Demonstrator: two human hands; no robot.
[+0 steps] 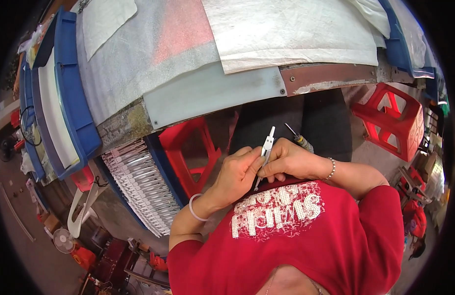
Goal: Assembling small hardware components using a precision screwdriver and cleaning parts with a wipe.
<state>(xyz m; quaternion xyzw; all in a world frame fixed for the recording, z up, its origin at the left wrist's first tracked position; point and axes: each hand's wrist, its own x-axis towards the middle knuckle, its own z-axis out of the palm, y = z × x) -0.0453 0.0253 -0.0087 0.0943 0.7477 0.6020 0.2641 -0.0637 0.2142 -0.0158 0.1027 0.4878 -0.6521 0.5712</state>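
Close in front of my chest, both hands hold a drawing compass (267, 145) with a white top and slim silver legs. Its knob points up and away from me, and its legs run down between my hands. My left hand (239, 172) pinches it from the left side, fingers curled. My right hand (292, 160) is closed on it from the right, thumb against the legs. Beside the right hand's knuckles is a screwdriver (300, 139) with a thin dark shaft and a yellow and dark handle; whether the hand grips it is hidden.
A blue-sided crate holds rows of similar compasses (144, 189) at my left. Ahead is a worktable edge (215, 96) under white sheets (291, 32). Red stools (190, 155) stand below it, another red stool (392, 120) at right. Blue trays (72, 88) flank the table.
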